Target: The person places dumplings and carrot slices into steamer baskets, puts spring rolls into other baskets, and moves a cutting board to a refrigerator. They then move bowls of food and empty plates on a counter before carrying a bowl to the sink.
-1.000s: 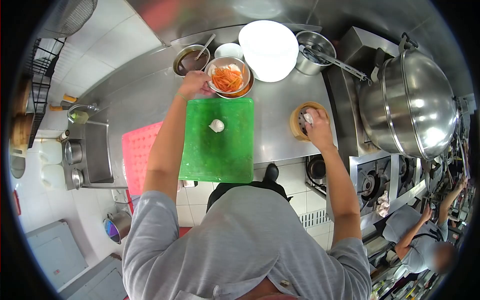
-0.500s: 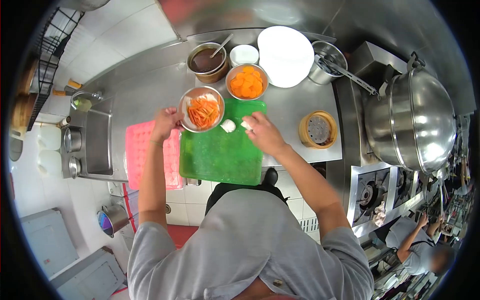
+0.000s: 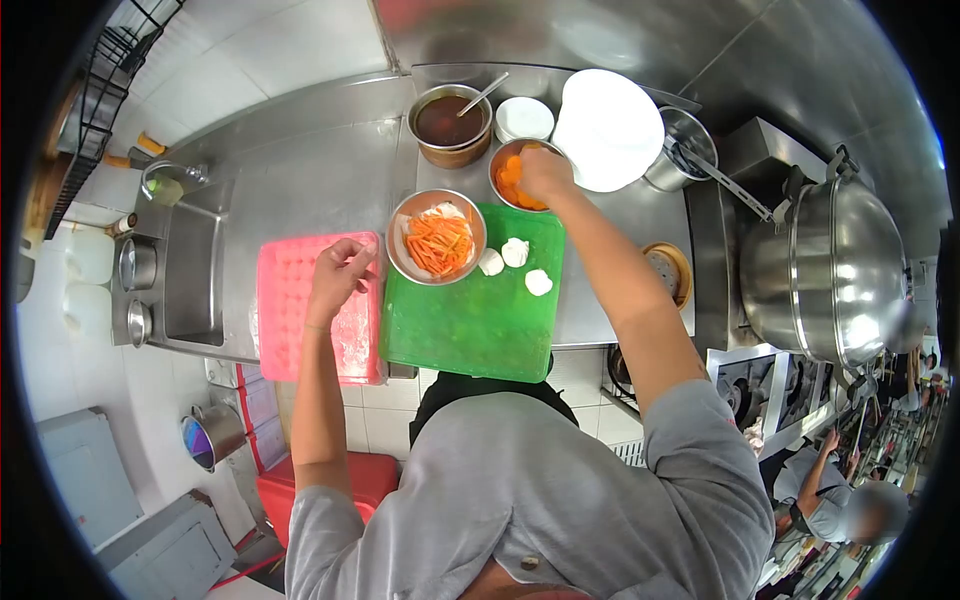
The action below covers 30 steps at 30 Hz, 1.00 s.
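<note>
The green plastic cutting board [image 3: 465, 325] lay nearest, flat and rectangular. Left of it, the left hand [image 3: 340, 270] hovered over a dimpled pink tray [image 3: 290, 320], fingers loosely curled, holding nothing. On the board's far part sat three round white dumplings [image 3: 515, 251] and a steel bowl [image 3: 400, 240] of carrot strips [image 3: 438, 245], their long axes slanting across the bowl. Just beyond the board, the right hand [image 3: 545, 172] dipped into a steel bowl of carrot slices [image 3: 508, 185], fingertips hidden, grip unclear.
</note>
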Motion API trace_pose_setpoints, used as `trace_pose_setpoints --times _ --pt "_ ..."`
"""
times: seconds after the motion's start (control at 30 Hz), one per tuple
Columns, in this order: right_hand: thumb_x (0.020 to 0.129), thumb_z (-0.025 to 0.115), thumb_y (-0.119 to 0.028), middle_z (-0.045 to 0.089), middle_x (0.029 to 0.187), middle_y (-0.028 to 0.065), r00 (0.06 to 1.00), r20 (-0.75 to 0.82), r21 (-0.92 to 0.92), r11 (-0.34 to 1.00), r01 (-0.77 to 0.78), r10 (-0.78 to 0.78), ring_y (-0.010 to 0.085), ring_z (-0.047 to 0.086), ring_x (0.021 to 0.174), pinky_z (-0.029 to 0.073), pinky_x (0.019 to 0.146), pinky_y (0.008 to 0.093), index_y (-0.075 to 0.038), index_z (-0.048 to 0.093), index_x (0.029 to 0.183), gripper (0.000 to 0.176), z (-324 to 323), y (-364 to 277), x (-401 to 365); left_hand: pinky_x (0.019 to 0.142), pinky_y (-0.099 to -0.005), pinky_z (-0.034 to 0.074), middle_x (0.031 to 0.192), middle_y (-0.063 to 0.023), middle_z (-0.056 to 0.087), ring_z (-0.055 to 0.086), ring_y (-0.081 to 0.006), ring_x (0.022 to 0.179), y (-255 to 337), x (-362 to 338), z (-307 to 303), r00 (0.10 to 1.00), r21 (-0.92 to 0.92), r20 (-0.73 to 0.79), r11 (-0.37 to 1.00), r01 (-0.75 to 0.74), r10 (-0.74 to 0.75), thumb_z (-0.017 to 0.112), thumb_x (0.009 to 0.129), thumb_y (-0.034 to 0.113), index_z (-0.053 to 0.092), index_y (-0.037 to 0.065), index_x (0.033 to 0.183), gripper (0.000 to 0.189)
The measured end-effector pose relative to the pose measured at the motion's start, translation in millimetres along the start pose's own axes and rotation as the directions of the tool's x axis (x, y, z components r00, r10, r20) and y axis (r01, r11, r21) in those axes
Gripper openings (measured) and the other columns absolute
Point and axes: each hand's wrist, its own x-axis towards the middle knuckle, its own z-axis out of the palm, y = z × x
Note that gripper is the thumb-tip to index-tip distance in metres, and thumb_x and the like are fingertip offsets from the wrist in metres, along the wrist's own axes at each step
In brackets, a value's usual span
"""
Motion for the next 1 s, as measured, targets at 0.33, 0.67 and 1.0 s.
trace_pose_setpoints --times 0.33,0.67,1.0 --pt "0.081 0.078 -0.011 0.076 0.094 0.0154 0.996 -0.060 0.548 0.836 -0.028 0.073 0.0278 0.073 0.086 0.059 0.073 0.0384 -0.001 0.072 0.105 0.027 -27 28 -23 0.061 -0.0240 0.055 0.088 -0.0050 0.071 0.071 -0.0111 0.077 84 -7 30 0.895 -0.038 0.167 0.910 -0.413 0.413 0.067 0.102 0.023 0.067 0.000 0.108 0.024" --pt "0.084 0.080 -0.015 0.075 0.084 0.0094 0.938 -0.300 0.740 0.663 0.115 0.172 0.0151 0.069 0.075 0.056 0.067 0.0330 0.000 0.075 0.098 0.021 -71 47 -206 0.093 -0.0446 0.059 0.124 -0.0188 0.066 0.069 -0.0303 0.107 82 30 274 0.602 -0.532 0.784 0.668 0.521 0.155 0.056 0.106 0.026 0.057 -0.003 0.129 0.037" --pt "0.084 0.071 -0.003 0.077 0.088 0.0133 0.913 -0.212 0.874 0.486 0.017 0.348 0.0178 0.074 0.077 0.058 0.073 0.0291 0.002 0.075 0.099 0.017 -48 145 -311 0.093 -0.0424 0.061 0.118 -0.0218 0.068 0.072 -0.0332 0.105 88 -29 370 0.328 -0.266 0.942 0.758 0.595 0.073 0.058 0.103 0.014 0.056 -0.008 0.126 0.031"
